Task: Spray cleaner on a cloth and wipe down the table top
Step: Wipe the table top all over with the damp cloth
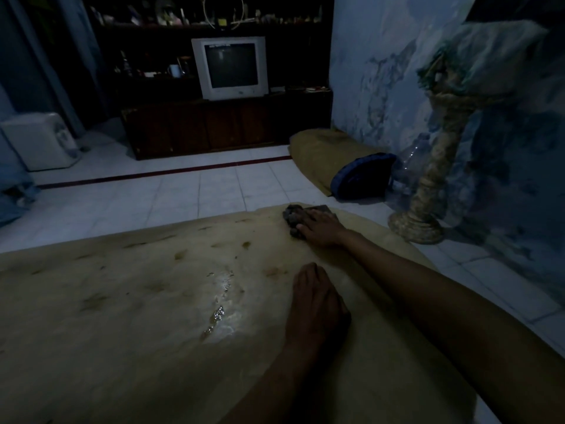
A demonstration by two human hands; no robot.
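Observation:
The tan table top (137,316) fills the lower part of the view, marked with dark stains and a shiny wet streak (218,310) near its middle. A dark crumpled cloth (293,216) lies at the table's far right corner. My right hand (321,229) reaches out to it, palm down, fingers pressed over the cloth. Nearer to me, my left hand (316,304) rests flat on the table just right of the wet streak and holds nothing. No spray bottle is in sight.
A tall rope-wrapped stand (428,191) rises from the tiled floor right of the table's far corner, with a clear plastic bottle (412,166) and a blue bag (363,175) behind it. A TV (232,67) on a dark cabinet stands at the back.

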